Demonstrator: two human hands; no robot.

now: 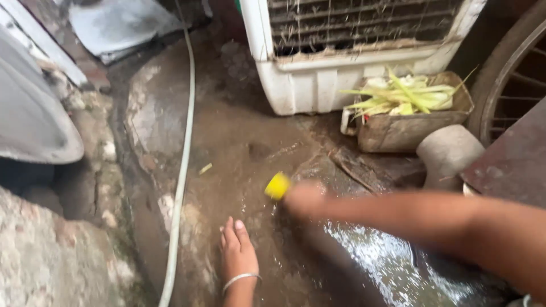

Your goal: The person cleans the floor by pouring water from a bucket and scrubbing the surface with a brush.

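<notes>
My right hand reaches in from the right, blurred, its grip clamped on a small yellow object that I hold just above the wet ground; the blur keeps me from telling what kind of thing it is, or how my fingers lie around it. My left hand rests flat on the muddy ground below it, fingers stretched out together and holding nothing, a thin silver bangle around the wrist. Water glistens on the dark surface under my right forearm. A pale hose runs along the ground to the left of my left hand, beside rough stone. Ahead stands a dirty white air cooler with a slatted grille. To its right sits a worn brown box filled with yellow-green leaf strips, and just beside that a rounded clay pot. A spoked wheel shows at the far right edge.
</notes>
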